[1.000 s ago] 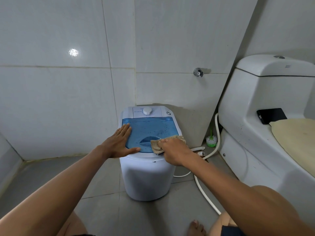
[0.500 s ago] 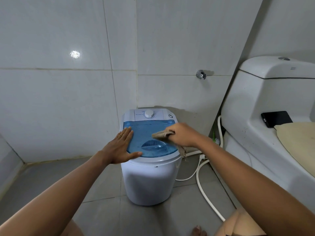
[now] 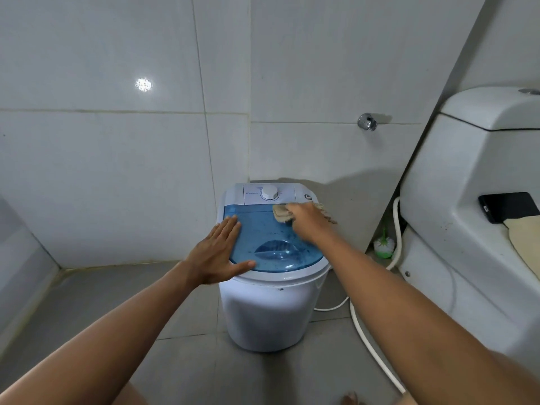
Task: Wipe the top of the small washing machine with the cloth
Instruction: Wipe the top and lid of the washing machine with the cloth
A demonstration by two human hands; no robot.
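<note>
Two risks are judged most likely from here. The dial (image 3: 269, 192) and the small button (image 3: 307, 197) on the far control panel lie just beyond the cloth (image 3: 281, 213), so a stroke carried too far could turn or press one of them. The cloth also trails off the far right edge of the washer (image 3: 271, 311), and a loose end could catch there or slip out of the grip.

A lesser risk is judged from the light plastic build: a hard sideways push could shift the washer on the tiled floor (image 3: 87, 302) or strain the hose (image 3: 371, 343) lying at its right. That push is countered by the left hand (image 3: 217, 255), which is laid flat, fingers spread and holding nothing, on the near left edge of the lid (image 3: 263, 229).

The right hand (image 3: 306, 222) is curled over the cloth and pressed down at the far right corner of the lid, fingers closed on the bunched fabric.

The washer is stood on the floor against the far wall, left of the toilet (image 3: 467, 200). Its body is white and rounded; its top is a translucent blue lid with a moulded recess near the front. Dark specks and smears are seen across the blue surface, mostly towards the near side, so the wiping is judged unfinished. The cloth is beige, coarse and folded thick.
</note>
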